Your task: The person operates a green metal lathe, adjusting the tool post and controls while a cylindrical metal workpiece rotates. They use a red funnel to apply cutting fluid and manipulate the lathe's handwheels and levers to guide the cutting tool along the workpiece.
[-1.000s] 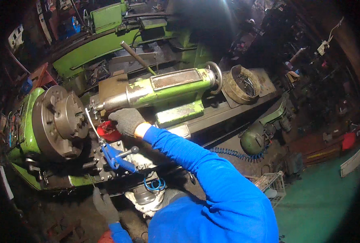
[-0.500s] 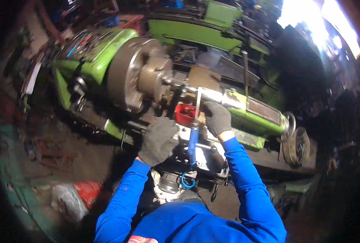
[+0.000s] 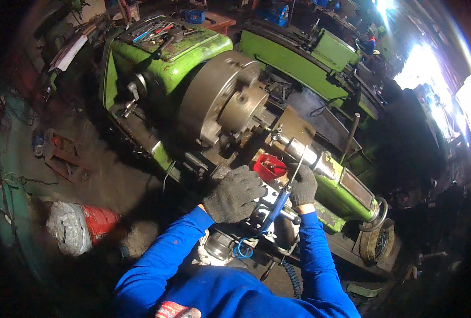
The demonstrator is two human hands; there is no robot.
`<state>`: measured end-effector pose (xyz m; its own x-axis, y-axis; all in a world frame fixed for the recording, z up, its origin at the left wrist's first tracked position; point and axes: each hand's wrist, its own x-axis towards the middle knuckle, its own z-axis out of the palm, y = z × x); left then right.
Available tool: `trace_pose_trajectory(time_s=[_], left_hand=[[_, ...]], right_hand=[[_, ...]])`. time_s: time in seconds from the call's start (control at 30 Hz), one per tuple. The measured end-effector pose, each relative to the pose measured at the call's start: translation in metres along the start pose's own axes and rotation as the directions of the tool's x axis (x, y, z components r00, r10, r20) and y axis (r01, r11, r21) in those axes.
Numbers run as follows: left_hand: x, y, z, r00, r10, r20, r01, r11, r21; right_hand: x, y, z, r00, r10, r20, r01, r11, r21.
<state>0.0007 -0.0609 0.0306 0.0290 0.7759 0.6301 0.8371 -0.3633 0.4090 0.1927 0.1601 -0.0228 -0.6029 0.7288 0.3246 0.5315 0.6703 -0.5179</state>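
Note:
Both my hands wear dark grey knit gloves and are over the carriage of a green lathe. My left hand (image 3: 234, 196) is left of the carriage's pale top, its back up and its fingers loosely stretched to the right, with nothing seen in them. Beside the tailstock (image 3: 341, 188), my right hand (image 3: 303, 188) has its fingers curled; their tips and anything in them are hidden. Next to it stands a tool with a blue handle and a long thin metal shaft (image 3: 276, 211), tilted up to the right. Between my hands sits a red container (image 3: 270, 167) with small dark things inside.
The big round chuck (image 3: 219, 98) is at the left of the carriage. Loose tools lie on the green headstock (image 3: 180, 58). An upright metal bar (image 3: 350, 135) rises behind the tailstock; a handwheel (image 3: 380, 213) is at its end. A red and white sack (image 3: 81, 225) lies at lower left.
The view has turned, so the lathe now slants down to the right. My left hand has shifted right and closer to the blue-handled tool. My right hand remains beside the tailstock.

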Motion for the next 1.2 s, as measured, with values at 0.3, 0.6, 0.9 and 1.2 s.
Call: trace_pose_trajectory(time_s=[0.3, 0.6, 0.9, 1.2], left_hand=[[-0.010, -0.006, 0.009, 0.999, -0.035, 0.017, 0.036, 0.998, -0.056], [-0.013, -0.008, 0.010, 1.000, -0.014, -0.010, 0.013, 0.997, -0.076], [-0.010, -0.008, 0.007, 1.000, -0.005, -0.020, 0.003, 0.996, -0.089], [-0.010, -0.005, 0.006, 0.998, -0.006, -0.059, 0.001, 0.996, -0.088]], right_hand=[[-0.004, -0.001, 0.005, 0.996, 0.082, -0.026, -0.079, 0.992, 0.097], [-0.011, -0.009, -0.007, 0.998, -0.038, -0.050, 0.036, 0.999, -0.035], [-0.023, 0.056, -0.014, 0.926, 0.375, -0.041, -0.295, 0.787, 0.542], [0.038, 0.019, -0.050, 0.856, -0.463, -0.230, 0.389, 0.870, -0.303]])
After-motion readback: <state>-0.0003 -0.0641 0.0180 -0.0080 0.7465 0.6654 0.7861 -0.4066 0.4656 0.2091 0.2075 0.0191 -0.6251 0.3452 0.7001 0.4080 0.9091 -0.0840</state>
